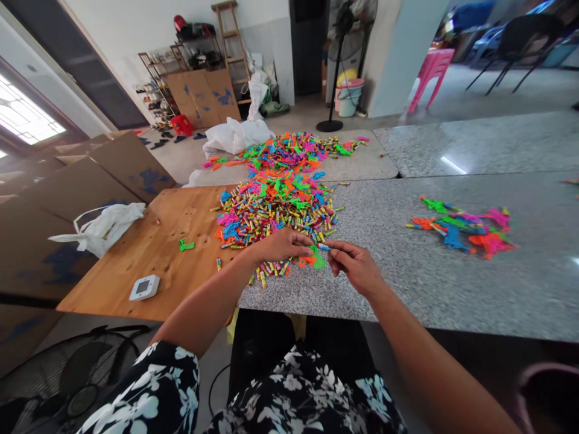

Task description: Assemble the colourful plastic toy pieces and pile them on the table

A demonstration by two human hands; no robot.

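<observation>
My right hand pinches a small tube with a blue and white wrapper between thumb and fingertips. Just left of it, my left hand has its fingers closed at a green plastic toy gun, whose upper part they partly hide. Tube and toy gun are close together; whether they touch I cannot tell. An orange plastic piece shows below the left fingertips. Behind my hands rises a large heap of small wrapped tubes, mixed with bright plastic toy guns.
Right on the granite table lies a group of toy guns with tubes. On the wooden board at left are a white digital timer, a green toy gun and a white plastic bag. Cardboard boxes stand beyond.
</observation>
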